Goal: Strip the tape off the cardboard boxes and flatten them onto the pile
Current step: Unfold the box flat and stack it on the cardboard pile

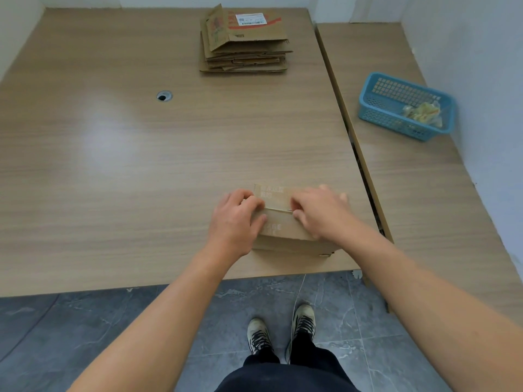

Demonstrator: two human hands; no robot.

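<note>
From my remote seat, the only container I can see is a blue plastic basket (396, 124) with lattice walls, standing on the right-hand tabletop (424, 199) near the wall. In its near right corner lies a small heap of crumpled tape (423, 113), clear and yellowish. The rest of the basket floor shows bare mesh. On the main tabletop (141, 154), towards the far edge, sits the pile (246, 52) of flattened cartons, roughly squared, with one flap at the top left tilting upward. The top carton carries a white shipping label (251, 18) with a barcode and lines of print too small for me to read. A red band runs beneath it, and faded reddish print on the raised flap is also illegible. The cardboard box (283, 222) I am working on lies near the front edge of the main tabletop, flaps closed, with the seam (278, 209) running across its top. Pale, washed-out lettering shows on both flaps, but I cannot make out a word. My left hand (236, 219) grips the box's left end, with its fingers curled onto the top and its thumb lying on the near flap. My right hand (319, 213) lies over the right part of the box with bent fingers, its thumb at the seam. I cannot tell whether it has hold of any tape there. A round cable hole (164, 96) sits in the main tabletop, well left of the pile.
</note>
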